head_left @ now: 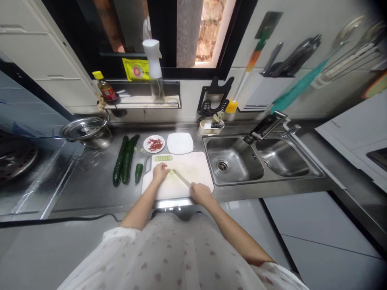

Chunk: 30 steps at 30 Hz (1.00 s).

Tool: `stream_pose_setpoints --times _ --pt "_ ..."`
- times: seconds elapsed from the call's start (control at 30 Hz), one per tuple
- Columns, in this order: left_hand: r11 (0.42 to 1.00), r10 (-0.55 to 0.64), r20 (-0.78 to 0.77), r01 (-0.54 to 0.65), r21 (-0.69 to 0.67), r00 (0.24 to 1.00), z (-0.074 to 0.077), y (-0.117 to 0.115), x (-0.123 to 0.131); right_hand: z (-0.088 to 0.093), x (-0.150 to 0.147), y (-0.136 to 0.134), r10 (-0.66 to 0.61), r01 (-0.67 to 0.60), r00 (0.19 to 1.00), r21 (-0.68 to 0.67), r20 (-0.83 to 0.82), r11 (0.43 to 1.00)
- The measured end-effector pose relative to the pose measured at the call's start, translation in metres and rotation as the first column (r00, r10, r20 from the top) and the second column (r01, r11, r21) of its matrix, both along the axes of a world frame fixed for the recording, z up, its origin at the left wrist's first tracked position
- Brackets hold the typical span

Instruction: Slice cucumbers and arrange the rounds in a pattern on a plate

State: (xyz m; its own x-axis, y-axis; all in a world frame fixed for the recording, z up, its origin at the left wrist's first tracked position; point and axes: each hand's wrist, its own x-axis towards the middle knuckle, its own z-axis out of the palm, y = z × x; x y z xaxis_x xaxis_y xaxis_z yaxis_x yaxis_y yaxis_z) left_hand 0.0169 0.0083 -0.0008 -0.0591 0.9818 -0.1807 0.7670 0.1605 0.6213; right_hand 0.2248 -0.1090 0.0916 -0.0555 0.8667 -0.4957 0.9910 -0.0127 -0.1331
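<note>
A cucumber slice lies on the white cutting board, right at the tip of the knife. My right hand is wrapped around the knife's handle, with the blade slanting up and left across the board. Close to the slice rests my left hand, its fingers stretched toward it and apparently holding nothing. Behind that hand, a row of thin cucumber slices overlaps along the board's far left edge. Left of the board are two long whole cucumbers and a short cucumber piece.
Behind the board stand a small plate of chopped red pieces and a white square plate. The double sink with its black faucet is on the right. A lidded steel pot sits back left, below a shelf with bottles.
</note>
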Motion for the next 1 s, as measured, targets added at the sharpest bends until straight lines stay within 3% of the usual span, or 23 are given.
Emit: stream_pose_setpoints --times 0.73,1.0 --pt "1.000 0.010 0.008 -0.010 -0.005 1.000 -0.001 0.001 0.000 0.001 0.003 0.007 0.068 -0.066 0.997 -0.043 0.035 0.997" --pt "1.000 0.018 0.001 -0.018 -0.010 1.000 -0.003 0.002 0.001 -0.011 0.011 0.012 0.142 -0.141 0.989 -0.019 0.030 0.990"
